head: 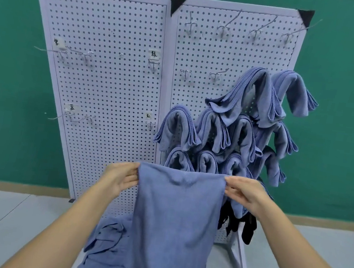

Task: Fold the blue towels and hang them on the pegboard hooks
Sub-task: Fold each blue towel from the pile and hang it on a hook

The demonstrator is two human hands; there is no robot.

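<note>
Both forearms reach forward, raised; left hand (120, 177) and right hand (245, 194) each pinch with curled fingers, palms facing inward.

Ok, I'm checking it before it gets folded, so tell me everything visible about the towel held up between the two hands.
The held towel is plain blue-grey cloth, soft and finely woven in look, lightly creased. It hangs vertically, spread wide, its top edge stretched between the left hand and right hand, each pinching a top corner. It hangs before the pegboard; its lower edge overlaps the heap of loose towels in view; contact there cannot be told.
</note>
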